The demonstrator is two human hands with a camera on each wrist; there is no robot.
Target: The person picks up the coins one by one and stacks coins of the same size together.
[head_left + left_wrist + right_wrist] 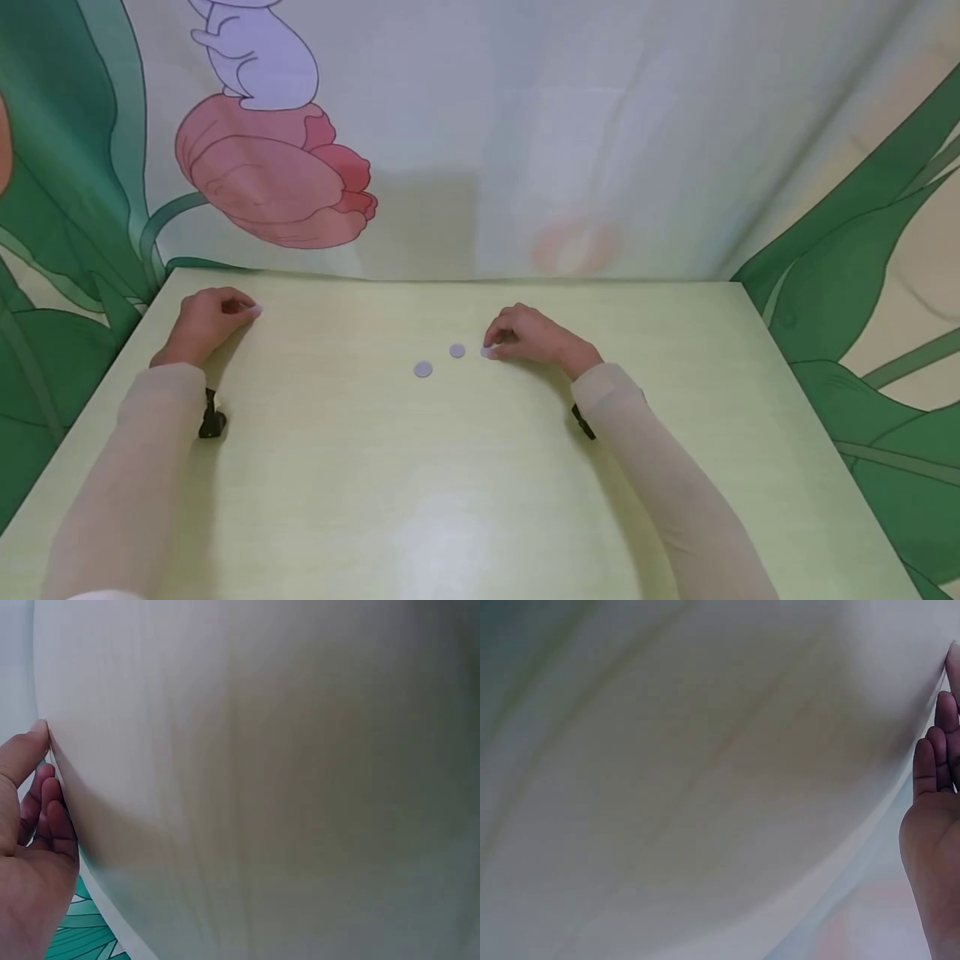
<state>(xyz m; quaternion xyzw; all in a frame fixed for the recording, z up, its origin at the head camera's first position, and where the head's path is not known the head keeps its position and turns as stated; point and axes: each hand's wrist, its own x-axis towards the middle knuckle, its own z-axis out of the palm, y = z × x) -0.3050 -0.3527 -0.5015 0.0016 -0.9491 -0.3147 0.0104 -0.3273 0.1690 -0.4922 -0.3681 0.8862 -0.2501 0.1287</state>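
Observation:
On the table [345,467] lie two small pale round discs, one [423,369] nearer the camera and another [457,351] a little farther off to its right. My right hand [534,335] is just right of them, its curled fingers and thumb pinching a similar pale disc [487,352] at the tabletop. Toward the far left corner, my left hand [206,321] has thumb and fingers brought together on a small pale piece [257,310], mostly hidden by the fingertips. In the wrist views the left thumb [30,746] and right fingers [936,761] show, but no disc does.
A pale curtain [480,150] printed with a pink flower [277,175] hangs along the table's far edge. Green leaf-patterned cloth [825,333] flanks both sides. A small black device [212,419] sits at the left wrist, another [582,422] at the right.

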